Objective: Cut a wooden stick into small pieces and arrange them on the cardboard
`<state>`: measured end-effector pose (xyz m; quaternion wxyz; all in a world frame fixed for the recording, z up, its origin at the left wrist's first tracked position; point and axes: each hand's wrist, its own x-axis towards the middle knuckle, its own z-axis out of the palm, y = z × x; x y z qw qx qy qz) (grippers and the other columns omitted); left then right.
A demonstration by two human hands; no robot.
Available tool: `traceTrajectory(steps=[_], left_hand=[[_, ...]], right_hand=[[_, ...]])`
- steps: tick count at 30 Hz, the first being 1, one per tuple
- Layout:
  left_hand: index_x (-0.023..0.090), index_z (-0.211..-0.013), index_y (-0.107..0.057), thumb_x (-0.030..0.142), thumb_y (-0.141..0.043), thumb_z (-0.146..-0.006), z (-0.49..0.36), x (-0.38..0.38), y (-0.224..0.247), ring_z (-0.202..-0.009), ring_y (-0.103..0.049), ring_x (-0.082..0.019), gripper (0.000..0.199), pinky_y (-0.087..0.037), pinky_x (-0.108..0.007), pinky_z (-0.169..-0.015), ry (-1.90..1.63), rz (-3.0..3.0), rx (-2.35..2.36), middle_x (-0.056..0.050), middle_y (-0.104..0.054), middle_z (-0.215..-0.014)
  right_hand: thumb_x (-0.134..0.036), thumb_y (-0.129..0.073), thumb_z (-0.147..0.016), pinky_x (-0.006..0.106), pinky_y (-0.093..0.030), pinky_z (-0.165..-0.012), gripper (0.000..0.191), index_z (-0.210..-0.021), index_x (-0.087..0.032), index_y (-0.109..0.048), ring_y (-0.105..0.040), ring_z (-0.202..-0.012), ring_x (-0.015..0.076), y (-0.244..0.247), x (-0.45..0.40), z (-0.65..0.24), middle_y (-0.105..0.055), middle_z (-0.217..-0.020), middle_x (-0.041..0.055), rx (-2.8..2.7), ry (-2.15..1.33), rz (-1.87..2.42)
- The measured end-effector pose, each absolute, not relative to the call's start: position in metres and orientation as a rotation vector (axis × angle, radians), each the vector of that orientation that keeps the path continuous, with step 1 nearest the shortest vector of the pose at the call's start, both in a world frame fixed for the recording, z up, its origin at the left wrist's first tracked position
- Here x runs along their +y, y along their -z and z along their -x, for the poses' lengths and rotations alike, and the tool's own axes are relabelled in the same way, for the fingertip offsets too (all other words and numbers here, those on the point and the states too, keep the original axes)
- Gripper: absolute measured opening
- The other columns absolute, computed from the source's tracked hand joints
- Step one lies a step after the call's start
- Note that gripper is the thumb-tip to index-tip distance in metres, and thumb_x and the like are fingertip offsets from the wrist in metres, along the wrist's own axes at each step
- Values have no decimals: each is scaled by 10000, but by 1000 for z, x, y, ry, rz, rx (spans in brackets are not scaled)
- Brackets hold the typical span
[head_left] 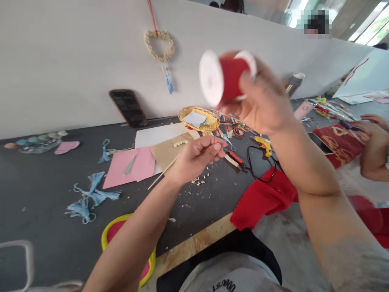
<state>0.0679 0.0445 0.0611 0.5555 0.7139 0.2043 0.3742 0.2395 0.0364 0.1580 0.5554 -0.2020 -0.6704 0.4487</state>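
Note:
Raised in front of the white partition, my right hand is wrapped round a spool of red cord with white end discs, slightly blurred. Lower down over the dark table, my left hand is closed in a pinch on a thin strand of the red cord, which shows faintly between the two hands. Beneath my left hand a thin stick and a tan sheet lie on the table. Small pale pieces are scattered just below that hand.
Blue tassels and pink sheets lie left. A phone leans on the partition under a hanging heart ornament. A yellow basket, pliers, a glue gun and red cloth are nearby. Another person's hands work at right.

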Motion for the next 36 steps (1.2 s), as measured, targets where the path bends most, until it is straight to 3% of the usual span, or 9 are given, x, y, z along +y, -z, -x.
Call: traceTrajectory(steps=[3,5,9,11,14,20,30,33,36], left_hand=[[157,-879,-650,483,-575,-893,-53,42,-47,-589,-533,-95,334,-452,-209,-530,-824,-1700,552,-37,-661,-742],[160,-782,-629,500,-594,-866,-41,42,-37,-557,-506,-92,352,-433,-212,-511,-786,-1699,639,-27,-635,-705],[171,-730,-596,503,-579,-848,-21,47,-24,-524,-464,-95,352,-392,-219,-487,-787,-1713,838,-8,-595,-657],[171,-727,-603,467,-557,-861,-17,49,-21,-553,-479,-107,328,-388,-229,-511,-779,-1802,935,-12,-602,-670],[174,-775,-646,406,-541,-877,-21,50,-17,-648,-531,-144,275,-405,-259,-579,-818,-2001,1017,-27,-624,-731],[204,-862,-731,269,-558,-887,-40,42,-7,-876,-580,-193,187,-459,-314,-738,-1033,-2135,868,-63,-635,-892],[237,-795,-740,289,-678,-833,-45,37,5,-858,-569,-188,89,-463,-336,-790,-1117,-1807,706,-36,-666,-828],[245,-812,-751,336,-691,-830,-47,35,9,-914,-575,-200,111,-463,-344,-816,-1074,-1757,715,-41,-679,-862],[256,-794,-758,388,-721,-802,-50,32,10,-1147,-528,-246,137,-450,-381,-924,-1060,-1681,710,-59,-693,-926]], right_hand=[[-329,-509,-948,142,-579,-730,159,-972,-201,-599,-690,-784,72,-188,32,-267,-700,-879,-51,-1319,-854,521],[-249,-351,-976,133,-542,-828,250,-913,-233,-592,-674,-848,52,-205,30,-294,-679,-880,-76,-1175,-717,574],[-404,-388,-957,201,-521,-897,261,-959,-288,-621,-596,-1149,102,-198,27,-337,-681,-1104,-54,-1121,-554,786],[-516,-495,-895,237,-546,-744,282,-1005,-305,-646,-631,-1072,136,-168,26,-338,-683,-1133,-45,-1256,-689,915],[-428,-753,-730,225,-515,-592,361,-1039,-272,-651,-650,-888,140,-105,19,-312,-686,-1106,-7,-1438,-1076,952],[-390,-801,-721,233,-511,-716,478,-1122,-197,-627,-602,-837,111,-16,4,-253,-645,-1001,20,-1589,-1699,690],[-388,-795,-745,228,-478,-721,472,-1118,-190,-582,-581,-797,99,-3,-5,-262,-623,-949,7,-1407,-1689,758],[-360,-786,-757,262,-471,-801,436,-1113,-201,-592,-585,-920,121,-5,-8,-268,-587,-1156,51,-1505,-1626,801],[-357,-804,-729,318,-432,-942,438,-1098,-208,-622,-506,-1207,194,-3,-9,-267,-390,-1458,90,-1597,-1648,717]])
